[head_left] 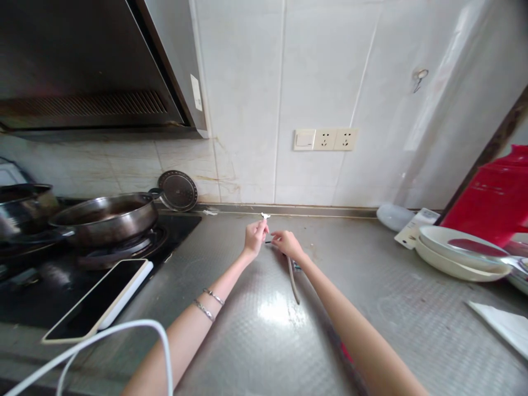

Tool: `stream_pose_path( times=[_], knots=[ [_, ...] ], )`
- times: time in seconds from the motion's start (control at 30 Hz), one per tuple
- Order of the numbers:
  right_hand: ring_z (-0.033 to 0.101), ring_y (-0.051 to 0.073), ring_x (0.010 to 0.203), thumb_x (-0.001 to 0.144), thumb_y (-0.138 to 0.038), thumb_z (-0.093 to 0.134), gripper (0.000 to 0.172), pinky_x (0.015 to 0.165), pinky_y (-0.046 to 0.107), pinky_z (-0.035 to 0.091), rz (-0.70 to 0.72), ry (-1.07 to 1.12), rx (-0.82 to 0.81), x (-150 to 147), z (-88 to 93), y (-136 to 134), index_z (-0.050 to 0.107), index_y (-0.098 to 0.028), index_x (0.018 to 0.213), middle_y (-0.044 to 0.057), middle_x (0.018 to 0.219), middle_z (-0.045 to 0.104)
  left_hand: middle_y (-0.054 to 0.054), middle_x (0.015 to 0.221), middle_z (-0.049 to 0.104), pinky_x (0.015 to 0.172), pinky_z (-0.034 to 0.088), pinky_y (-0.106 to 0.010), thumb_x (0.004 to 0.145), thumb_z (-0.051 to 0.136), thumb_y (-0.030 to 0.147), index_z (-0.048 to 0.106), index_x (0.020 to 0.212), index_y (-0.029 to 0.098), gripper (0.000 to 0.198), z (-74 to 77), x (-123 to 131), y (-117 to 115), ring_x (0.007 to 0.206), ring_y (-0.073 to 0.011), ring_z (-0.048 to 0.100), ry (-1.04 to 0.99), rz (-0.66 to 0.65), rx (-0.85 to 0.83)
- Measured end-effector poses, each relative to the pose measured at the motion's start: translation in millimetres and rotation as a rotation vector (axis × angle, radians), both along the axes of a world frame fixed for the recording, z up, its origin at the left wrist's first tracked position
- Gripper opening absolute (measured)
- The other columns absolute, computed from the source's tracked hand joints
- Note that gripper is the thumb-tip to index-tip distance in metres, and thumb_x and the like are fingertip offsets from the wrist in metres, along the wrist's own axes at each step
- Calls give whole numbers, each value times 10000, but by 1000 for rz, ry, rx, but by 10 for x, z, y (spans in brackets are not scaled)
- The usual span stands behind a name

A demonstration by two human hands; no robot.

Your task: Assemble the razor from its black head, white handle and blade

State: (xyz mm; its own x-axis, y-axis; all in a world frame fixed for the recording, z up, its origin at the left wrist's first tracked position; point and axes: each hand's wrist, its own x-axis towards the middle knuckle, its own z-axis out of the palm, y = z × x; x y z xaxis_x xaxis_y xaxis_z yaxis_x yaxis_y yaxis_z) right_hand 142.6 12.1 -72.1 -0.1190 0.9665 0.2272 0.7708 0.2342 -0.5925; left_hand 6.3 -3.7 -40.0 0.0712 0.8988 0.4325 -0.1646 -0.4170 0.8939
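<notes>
My left hand (254, 240) is closed in a pinch above the steel counter (247, 308). A small crumpled white piece (265, 215) sticks up from its fingertips; its kind is too small to make out. Close beside it on the right, my right hand (287, 243) has its fingers drawn together on a thin dark piece (268, 242) that points toward the left hand. Below the right hand a beige, cord-like strip (293, 283) lies on the counter. Partly hidden by the right wrist is a small patterned item (296, 266).
At left, a steel pan (107, 220) and a pot (25, 206) stand on the black stove (49, 280). A phone (94, 302) with a white cable (124, 324) lies nearer. White bowls (454, 264), a clear dish (394, 217) and a red thermos (487, 192) stand at right.
</notes>
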Motion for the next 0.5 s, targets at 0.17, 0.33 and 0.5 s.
stream_pose_path(
  times=[0.17, 0.33, 0.5],
  knots=[
    [599, 178, 935, 749, -248, 575, 343, 806, 235, 406, 7, -76, -4, 7, 34, -27, 641, -173, 1077, 69, 987, 682, 80, 365, 272, 364, 173, -196, 757, 468, 575, 450, 532, 165, 469, -1, 6, 7, 323, -30, 230, 18, -1, -1],
    [622, 212, 877, 787, -317, 511, 250, 717, 269, 430, -167, -251, 11, 157, 297, -266, 671, -185, 927, 108, 932, 684, 75, 379, 289, 381, 177, -203, 762, 463, 561, 478, 554, 163, 449, -38, 9, 23, 339, -41, 247, 81, 22, 14],
    [633, 195, 575, 768, -342, 501, 307, 565, 263, 442, -46, -347, -309, 290, 474, -588, 657, -131, 609, 131, 635, 681, 52, 415, 339, 400, 188, -215, 806, 390, 493, 577, 625, 144, 436, -90, 4, 44, 373, -60, 276, 122, 35, 45]
  ],
)
